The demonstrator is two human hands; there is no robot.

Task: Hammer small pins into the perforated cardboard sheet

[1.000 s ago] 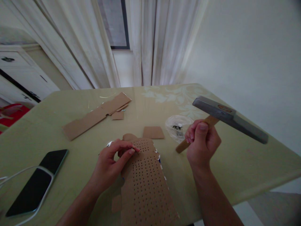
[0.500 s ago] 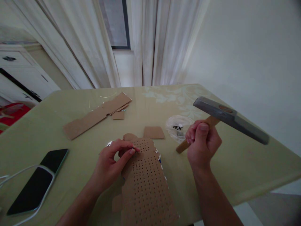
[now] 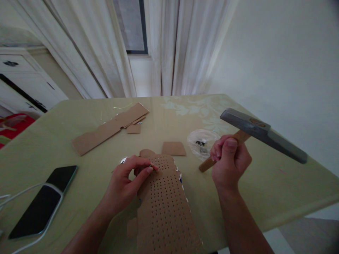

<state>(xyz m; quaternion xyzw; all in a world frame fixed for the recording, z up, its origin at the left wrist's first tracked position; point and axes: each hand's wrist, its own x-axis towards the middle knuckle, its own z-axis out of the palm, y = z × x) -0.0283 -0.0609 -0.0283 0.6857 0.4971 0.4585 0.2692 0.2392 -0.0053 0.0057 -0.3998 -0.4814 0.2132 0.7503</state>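
My right hand is closed round the wooden handle of a hammer, its dark metal head raised above the table's right side. Below my left hand lies a long piece of brown cardboard punched with rows of small holes. Thumb and fingers of that hand pinch together over the cardboard's upper left part. Whatever sits between the fingertips is too small to make out. White torn bits show along the cardboard's right edge.
A phone with a white cable across it lies at the left. Cardboard strips rest farther back. Beyond the punched cardboard are a small cardboard piece and a clear plastic bag holding small dark items. A wall stands to the right.
The hammer and my right hand have shifted very slightly to the right. My left hand keeps its pinch at the same spot on the cardboard.
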